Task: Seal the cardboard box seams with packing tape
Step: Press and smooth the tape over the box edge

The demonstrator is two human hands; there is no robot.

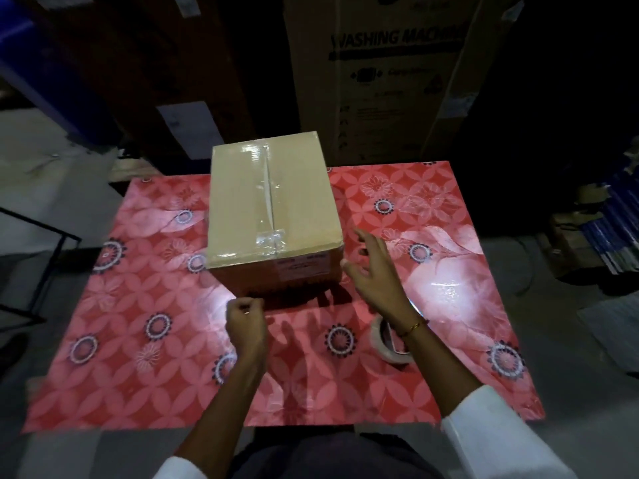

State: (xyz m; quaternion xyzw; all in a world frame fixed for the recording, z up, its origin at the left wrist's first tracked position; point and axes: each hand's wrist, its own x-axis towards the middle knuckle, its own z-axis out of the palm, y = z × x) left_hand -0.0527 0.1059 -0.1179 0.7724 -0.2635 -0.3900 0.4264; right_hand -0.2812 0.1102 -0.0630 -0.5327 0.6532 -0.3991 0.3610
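Note:
A closed brown cardboard box point(242, 205) stands on the red patterned table cover point(145, 340), toward the far middle. Clear glossy tape runs along its top centre seam and down the near face. My right hand point(375, 271) hovers beside the box's near right corner, fingers spread, holding nothing. My left hand point(245, 323) is curled into a loose fist just in front of the box's near face, with nothing visible in it. A roll of clear packing tape point(389, 344) lies on the table, partly hidden under my right forearm.
A tall washing machine carton point(390, 74) stands right behind the table, with dark cartons to its left. A black metal frame point(41, 267) sits off the table's left edge. Stacked items point(608, 229) lie on the floor at right.

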